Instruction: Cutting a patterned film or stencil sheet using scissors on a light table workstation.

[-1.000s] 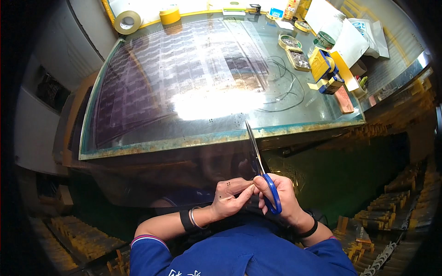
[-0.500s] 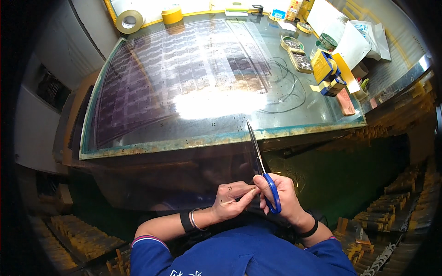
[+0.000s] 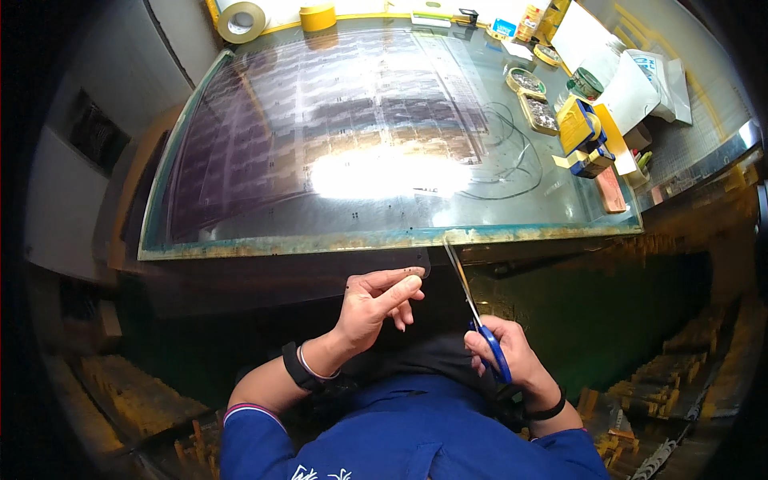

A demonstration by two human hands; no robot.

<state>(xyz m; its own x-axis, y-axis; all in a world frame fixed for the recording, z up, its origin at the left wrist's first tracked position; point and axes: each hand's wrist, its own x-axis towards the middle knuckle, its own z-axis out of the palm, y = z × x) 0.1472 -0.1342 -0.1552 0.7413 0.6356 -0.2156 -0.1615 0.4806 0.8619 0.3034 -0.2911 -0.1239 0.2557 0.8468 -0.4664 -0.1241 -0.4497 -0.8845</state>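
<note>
A large, dark, see-through printed film (image 3: 256, 136) lies on the glass tabletop (image 3: 552, 180) and hangs over its front edge. My left hand (image 3: 376, 304) pinches the film's near right corner between thumb and forefinger, just in front of the table. In my right hand (image 3: 512, 348) is a pair of scissors (image 3: 466, 288) with blue handles. Its blades are nearly together and point away from me, tips near the table's front edge. They stand to the right of the film corner, apart from it.
Along the back edge are a roll of tan tape (image 3: 242, 22) and a yellow tape roll (image 3: 318, 16). On the right stand round and rectangular tins (image 3: 538, 112), a blue-and-yellow tape dispenser (image 3: 588, 140) and a pink block (image 3: 610, 192). A bright lamp reflection covers part of the film.
My left hand has moved up and left with the film corner, away from my right hand. The right hand with the scissors has shifted slightly right and down. The film's overhang is shorter.
</note>
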